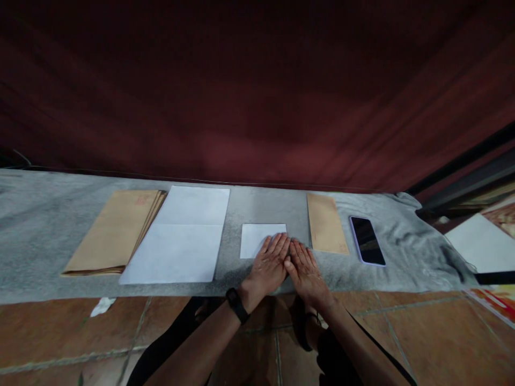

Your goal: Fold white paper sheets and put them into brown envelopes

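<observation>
Head view: small folded white paper (257, 239) lay on grey felt cloth (40, 225), beside tan paper envelope (325, 222). Left hand (270, 265) pressed flat on its near right corner; right hand (306, 271) lay flat alongside. Both palms spread, grasping nothing. Judged: even palm pressure, edges kept aligned, would flatten best.

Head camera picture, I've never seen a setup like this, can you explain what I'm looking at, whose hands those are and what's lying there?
There is no machine here: a person wears a camera on the head, looking forward and down, so the one picture shows their own two arms. Both hands lie flat and open, side by side, gripping nothing. The left hand, with a black wristband, covers a corner of a small white paper; the right hand rests just beside it. All lies on a grey cloth. To the left are a stack of brown envelopes and large white sheets; to the right, a single brown envelope and a dark phone.
</observation>
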A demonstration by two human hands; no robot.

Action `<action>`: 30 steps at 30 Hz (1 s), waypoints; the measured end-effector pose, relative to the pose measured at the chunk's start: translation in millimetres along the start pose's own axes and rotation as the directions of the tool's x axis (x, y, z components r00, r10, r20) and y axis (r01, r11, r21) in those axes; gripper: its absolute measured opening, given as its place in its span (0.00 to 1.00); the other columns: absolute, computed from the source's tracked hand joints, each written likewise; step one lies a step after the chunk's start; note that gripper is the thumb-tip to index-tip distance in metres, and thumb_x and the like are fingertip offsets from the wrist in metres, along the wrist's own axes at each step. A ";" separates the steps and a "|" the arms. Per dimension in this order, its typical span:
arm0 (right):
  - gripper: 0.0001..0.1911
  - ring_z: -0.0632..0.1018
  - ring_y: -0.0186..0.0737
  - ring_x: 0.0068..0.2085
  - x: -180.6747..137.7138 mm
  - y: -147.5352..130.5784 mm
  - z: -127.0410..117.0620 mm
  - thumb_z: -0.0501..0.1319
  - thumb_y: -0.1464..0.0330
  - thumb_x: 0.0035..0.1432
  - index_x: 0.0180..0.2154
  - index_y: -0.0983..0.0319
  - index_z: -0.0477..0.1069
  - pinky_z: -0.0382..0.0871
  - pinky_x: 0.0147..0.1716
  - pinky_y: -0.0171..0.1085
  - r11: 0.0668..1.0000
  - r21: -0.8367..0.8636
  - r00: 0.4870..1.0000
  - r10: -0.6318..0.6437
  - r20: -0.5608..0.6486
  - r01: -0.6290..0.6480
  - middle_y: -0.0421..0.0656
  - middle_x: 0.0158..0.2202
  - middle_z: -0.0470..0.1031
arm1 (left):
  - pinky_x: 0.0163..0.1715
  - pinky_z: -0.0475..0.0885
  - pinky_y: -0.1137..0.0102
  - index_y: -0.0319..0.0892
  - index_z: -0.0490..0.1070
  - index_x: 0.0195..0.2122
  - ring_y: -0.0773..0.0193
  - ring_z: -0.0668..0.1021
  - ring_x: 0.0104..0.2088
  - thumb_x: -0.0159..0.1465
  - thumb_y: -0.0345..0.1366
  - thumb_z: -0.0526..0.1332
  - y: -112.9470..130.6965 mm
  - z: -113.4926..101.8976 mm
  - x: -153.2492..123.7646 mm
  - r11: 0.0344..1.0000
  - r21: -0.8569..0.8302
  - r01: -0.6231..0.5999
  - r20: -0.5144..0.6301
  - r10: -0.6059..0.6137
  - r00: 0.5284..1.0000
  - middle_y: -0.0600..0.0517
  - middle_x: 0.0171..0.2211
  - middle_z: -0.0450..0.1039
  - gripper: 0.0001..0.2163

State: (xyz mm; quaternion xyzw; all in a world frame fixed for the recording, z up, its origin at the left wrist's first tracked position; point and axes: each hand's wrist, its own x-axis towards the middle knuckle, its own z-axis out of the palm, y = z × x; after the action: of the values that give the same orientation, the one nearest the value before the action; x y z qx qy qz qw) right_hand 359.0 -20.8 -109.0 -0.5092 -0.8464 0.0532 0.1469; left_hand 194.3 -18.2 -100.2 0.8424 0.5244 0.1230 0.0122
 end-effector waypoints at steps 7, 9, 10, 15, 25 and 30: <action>0.32 0.57 0.49 0.72 2.0 -2.7 1.0 0.39 0.55 0.75 0.72 0.63 0.51 0.50 0.69 0.55 1.000 0.020 0.999 0.010 0.031 -0.011 0.51 0.71 0.58 | 0.71 0.51 0.54 0.35 0.54 0.70 0.56 0.54 0.73 0.74 0.36 0.44 -11.3 3.6 20.3 0.997 0.007 0.074 0.042 -0.074 0.996 0.44 0.73 0.50 0.25; 0.32 0.57 0.50 0.72 4.0 -5.6 0.1 0.40 0.54 0.75 0.72 0.63 0.49 0.49 0.69 0.56 1.000 0.014 1.000 0.011 0.017 -0.011 0.52 0.71 0.56 | 0.71 0.51 0.54 0.35 0.54 0.70 0.56 0.53 0.73 0.74 0.36 0.44 -15.3 2.4 23.6 0.993 0.000 0.118 0.051 -0.118 0.992 0.44 0.73 0.51 0.25; 0.33 0.56 0.50 0.72 5.5 -7.2 -1.0 0.40 0.54 0.75 0.72 0.64 0.48 0.49 0.69 0.57 1.000 0.011 1.000 0.011 0.004 -0.011 0.52 0.72 0.55 | 0.71 0.51 0.53 0.35 0.54 0.70 0.56 0.53 0.73 0.74 0.37 0.43 -16.9 1.6 24.6 0.990 -0.005 0.143 0.053 -0.142 0.988 0.45 0.73 0.51 0.25; 0.33 0.53 0.50 0.73 15.0 -13.9 -11.8 0.40 0.54 0.75 0.73 0.60 0.39 0.47 0.69 0.59 0.999 0.046 1.000 0.021 -0.015 -0.020 0.49 0.74 0.49 | 0.71 0.51 0.53 0.34 0.52 0.71 0.54 0.53 0.73 0.73 0.36 0.44 -18.9 -2.0 22.3 0.993 -0.026 0.117 0.059 -0.115 0.992 0.43 0.73 0.50 0.26; 0.33 0.54 0.46 0.73 16.2 -21.2 -7.6 0.39 0.56 0.75 0.74 0.60 0.34 0.47 0.70 0.54 0.994 0.106 0.999 -0.018 0.045 0.013 0.48 0.74 0.48 | 0.70 0.53 0.52 0.32 0.44 0.73 0.53 0.55 0.72 0.70 0.32 0.48 -11.3 -10.0 -4.8 0.999 -0.043 0.002 0.025 -0.001 1.000 0.36 0.72 0.50 0.30; 0.35 0.55 0.48 0.72 8.3 -27.0 5.9 0.41 0.55 0.75 0.73 0.64 0.33 0.47 0.70 0.56 0.996 0.024 0.995 -0.091 0.029 0.091 0.51 0.72 0.52 | 0.70 0.53 0.51 0.31 0.46 0.72 0.52 0.54 0.72 0.70 0.32 0.48 -13.6 -12.7 -25.3 1.000 0.002 -0.013 -0.002 0.013 1.000 0.36 0.72 0.49 0.30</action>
State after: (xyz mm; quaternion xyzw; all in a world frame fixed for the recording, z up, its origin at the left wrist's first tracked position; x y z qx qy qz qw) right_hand 330.7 -26.0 -106.6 -0.4676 -0.8701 0.0636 0.1424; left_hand 169.0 -35.8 -94.8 0.8457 0.5191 0.1235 0.0102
